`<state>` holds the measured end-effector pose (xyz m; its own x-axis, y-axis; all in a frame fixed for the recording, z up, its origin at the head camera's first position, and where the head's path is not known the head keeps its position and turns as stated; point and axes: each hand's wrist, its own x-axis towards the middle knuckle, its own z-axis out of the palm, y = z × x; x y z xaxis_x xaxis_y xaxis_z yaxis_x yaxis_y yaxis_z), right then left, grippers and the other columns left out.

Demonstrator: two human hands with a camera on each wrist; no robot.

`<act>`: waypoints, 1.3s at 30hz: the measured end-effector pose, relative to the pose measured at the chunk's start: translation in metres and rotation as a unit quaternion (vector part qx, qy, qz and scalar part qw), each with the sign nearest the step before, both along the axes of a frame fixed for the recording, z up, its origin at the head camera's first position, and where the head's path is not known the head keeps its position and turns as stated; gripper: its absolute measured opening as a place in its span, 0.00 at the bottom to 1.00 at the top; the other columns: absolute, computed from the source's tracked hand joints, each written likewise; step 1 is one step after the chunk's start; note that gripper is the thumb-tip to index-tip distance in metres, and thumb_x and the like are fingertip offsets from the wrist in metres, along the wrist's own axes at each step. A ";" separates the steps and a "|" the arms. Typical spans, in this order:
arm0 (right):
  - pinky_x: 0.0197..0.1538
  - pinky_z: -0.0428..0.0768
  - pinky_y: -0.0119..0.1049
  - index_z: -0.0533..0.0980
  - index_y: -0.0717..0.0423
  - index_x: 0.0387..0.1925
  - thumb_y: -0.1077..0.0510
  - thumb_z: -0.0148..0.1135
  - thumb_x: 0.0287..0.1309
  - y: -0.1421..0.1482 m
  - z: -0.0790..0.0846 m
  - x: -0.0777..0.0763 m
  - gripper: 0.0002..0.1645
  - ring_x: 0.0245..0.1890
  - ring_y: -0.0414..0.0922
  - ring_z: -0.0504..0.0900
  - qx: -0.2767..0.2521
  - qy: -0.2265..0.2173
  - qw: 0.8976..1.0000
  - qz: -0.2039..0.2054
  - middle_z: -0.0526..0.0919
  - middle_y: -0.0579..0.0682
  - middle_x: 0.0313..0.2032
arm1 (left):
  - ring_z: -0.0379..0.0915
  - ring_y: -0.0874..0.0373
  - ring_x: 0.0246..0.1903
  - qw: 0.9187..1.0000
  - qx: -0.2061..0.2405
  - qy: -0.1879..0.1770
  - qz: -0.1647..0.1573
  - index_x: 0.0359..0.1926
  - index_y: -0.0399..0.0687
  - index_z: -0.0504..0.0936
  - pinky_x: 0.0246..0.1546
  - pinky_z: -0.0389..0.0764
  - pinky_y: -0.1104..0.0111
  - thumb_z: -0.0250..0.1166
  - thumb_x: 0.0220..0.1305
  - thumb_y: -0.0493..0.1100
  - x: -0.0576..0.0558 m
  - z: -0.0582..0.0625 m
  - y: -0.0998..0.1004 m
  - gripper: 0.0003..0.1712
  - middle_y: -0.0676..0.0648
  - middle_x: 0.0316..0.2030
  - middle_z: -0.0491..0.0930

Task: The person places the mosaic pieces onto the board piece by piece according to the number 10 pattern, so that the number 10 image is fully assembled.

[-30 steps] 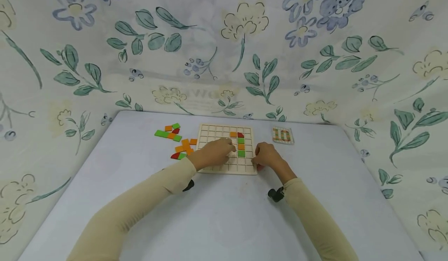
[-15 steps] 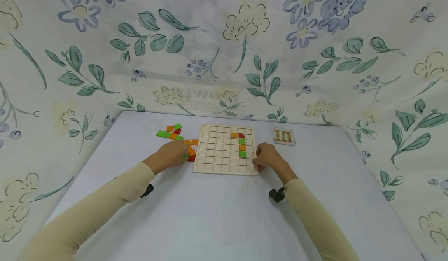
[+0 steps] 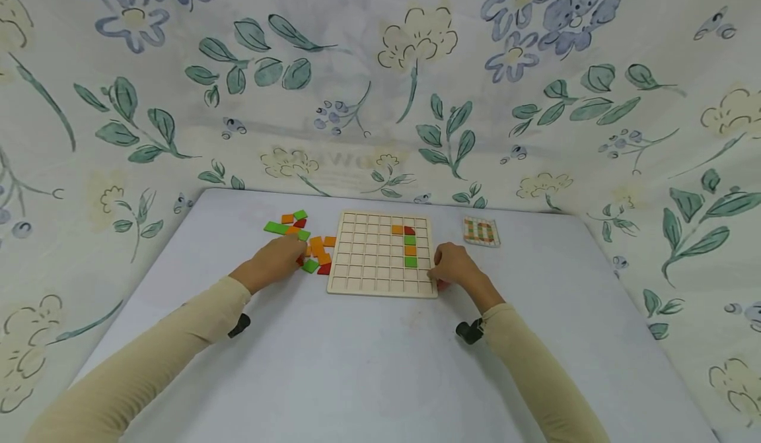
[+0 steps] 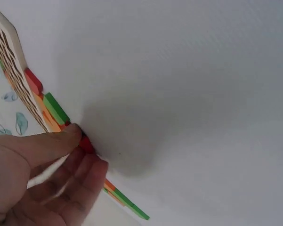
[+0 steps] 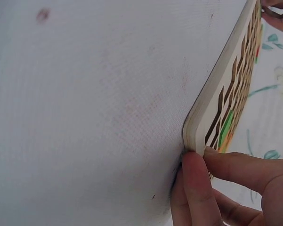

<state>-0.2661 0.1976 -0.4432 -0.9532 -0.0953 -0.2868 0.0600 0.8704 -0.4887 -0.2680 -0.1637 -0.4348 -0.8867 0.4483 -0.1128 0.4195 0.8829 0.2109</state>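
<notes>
My left hand (image 3: 271, 263) is at the loose coloured tiles left of the board. In the left wrist view a red tile (image 4: 86, 144) lies between its thumb and fingertips, pinched there and partly hidden. Beside it are a green tile (image 3: 310, 266), an orange tile (image 3: 318, 247) and another red tile (image 3: 324, 269). The wooden grid board (image 3: 362, 284) lies flat, with orange, red and green tiles set in its upper right cells. At the board's right edge, my right hand (image 3: 454, 263) grips the rim near the corner, thumb on top.
A small card (image 3: 481, 231) with a coloured pattern lies right of the board. More tiles, including a long green tile (image 3: 275, 228), lie at the upper left. A floral cloth (image 3: 380, 100) hangs behind the white table (image 3: 380, 364).
My left hand has left the board and moved left to the loose tiles, then slightly farther left. My right hand keeps its hold on the board's edge.
</notes>
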 end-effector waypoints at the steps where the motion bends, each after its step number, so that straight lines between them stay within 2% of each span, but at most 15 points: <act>1: 0.30 0.78 0.35 0.75 0.63 0.36 0.59 0.71 0.52 0.000 0.000 0.000 0.15 0.21 0.42 0.82 0.000 0.000 1.000 0.000 0.80 0.54 0.29 | 0.70 0.50 0.36 1.000 0.015 -0.008 -0.001 0.36 0.37 0.82 0.44 0.79 0.59 0.66 0.59 0.28 -0.001 -0.001 -0.002 0.05 0.46 0.32 0.75; 5: 0.30 0.78 0.35 0.75 0.63 0.35 0.59 0.71 0.52 0.000 0.000 0.000 0.15 0.19 0.42 0.82 -0.003 -0.001 1.000 0.001 0.80 0.54 0.28 | 0.71 0.49 0.39 0.998 0.051 -0.038 0.003 0.38 0.39 0.84 0.48 0.78 0.57 0.65 0.57 0.25 -0.007 -0.001 -0.010 0.09 0.46 0.36 0.77; 7: 0.30 0.78 0.35 0.75 0.63 0.35 0.60 0.71 0.52 0.000 0.001 0.000 0.14 0.19 0.42 0.82 -0.005 0.000 1.000 0.003 0.80 0.54 0.28 | 0.71 0.49 0.39 0.998 0.056 -0.040 0.005 0.40 0.37 0.83 0.47 0.78 0.56 0.66 0.58 0.28 -0.009 0.000 -0.011 0.08 0.45 0.36 0.78; 11: 0.28 0.78 0.35 0.74 0.64 0.35 0.60 0.71 0.53 0.001 0.001 0.000 0.14 0.20 0.43 0.82 -0.008 0.003 1.000 0.006 0.80 0.54 0.28 | 0.71 0.49 0.37 0.998 0.052 -0.036 0.016 0.45 0.32 0.81 0.45 0.78 0.56 0.69 0.58 0.35 -0.011 0.000 -0.012 0.14 0.42 0.38 0.79; 17: 0.27 0.78 0.33 0.74 0.64 0.35 0.60 0.71 0.53 0.001 0.001 -0.001 0.14 0.19 0.43 0.82 -0.011 0.004 1.000 0.005 0.80 0.54 0.28 | 0.70 0.47 0.41 0.996 0.062 -0.047 0.035 0.47 0.32 0.80 0.49 0.77 0.54 0.67 0.56 0.30 -0.013 -0.003 -0.010 0.16 0.40 0.41 0.78; 20: 0.27 0.78 0.34 0.74 0.64 0.35 0.60 0.71 0.52 0.001 0.001 -0.001 0.14 0.19 0.43 0.82 -0.013 0.003 1.000 0.003 0.80 0.54 0.28 | 0.70 0.46 0.42 0.996 0.070 -0.050 0.036 0.47 0.32 0.80 0.49 0.77 0.54 0.68 0.53 0.28 -0.013 -0.006 -0.009 0.17 0.40 0.41 0.78; 23: 0.28 0.78 0.34 0.74 0.64 0.35 0.61 0.71 0.52 0.001 0.000 -0.001 0.15 0.20 0.43 0.82 -0.012 0.000 1.000 0.005 0.80 0.54 0.28 | 0.71 0.47 0.40 0.996 0.078 -0.037 0.031 0.46 0.32 0.80 0.48 0.78 0.55 0.69 0.51 0.28 -0.012 -0.007 -0.008 0.18 0.41 0.40 0.78; 26: 0.29 0.77 0.35 0.74 0.64 0.35 0.60 0.71 0.52 0.002 0.000 -0.001 0.15 0.20 0.43 0.82 -0.006 0.000 1.000 0.008 0.80 0.54 0.29 | 0.71 0.49 0.39 0.995 0.096 -0.015 0.012 0.45 0.32 0.80 0.45 0.78 0.57 0.70 0.49 0.28 -0.010 -0.004 -0.001 0.19 0.42 0.39 0.78; 29: 0.29 0.77 0.35 0.75 0.64 0.36 0.60 0.71 0.52 0.002 0.000 -0.001 0.15 0.21 0.43 0.82 -0.005 0.002 1.000 0.008 0.80 0.54 0.29 | 0.70 0.50 0.38 0.993 0.115 -0.001 -0.012 0.45 0.32 0.80 0.41 0.77 0.61 0.71 0.47 0.29 -0.009 0.001 0.013 0.20 0.43 0.39 0.78; 34: 0.28 0.78 0.34 0.74 0.64 0.36 0.60 0.71 0.52 0.002 0.001 -0.001 0.15 0.20 0.43 0.82 -0.012 -0.001 1.000 0.002 0.80 0.55 0.29 | 0.70 0.53 0.38 0.990 0.126 0.017 -0.067 0.46 0.33 0.81 0.41 0.77 0.65 0.71 0.50 0.30 -0.006 0.004 0.052 0.20 0.44 0.40 0.78; 39: 0.27 0.80 0.33 0.74 0.64 0.36 0.61 0.71 0.52 0.001 0.000 0.000 0.15 0.20 0.43 0.83 -0.018 -0.007 1.000 -0.005 0.79 0.55 0.29 | 0.71 0.53 0.39 0.981 0.143 0.044 -0.123 0.46 0.34 0.81 0.44 0.78 0.65 0.70 0.51 0.30 0.003 0.003 0.095 0.18 0.43 0.42 0.78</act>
<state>-0.2665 0.1987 -0.4436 -0.9498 -0.0966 -0.2976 0.0760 0.8514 -0.5190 -0.2651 -0.0687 -0.4320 -0.7484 0.6523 0.1202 0.6402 0.6629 0.3883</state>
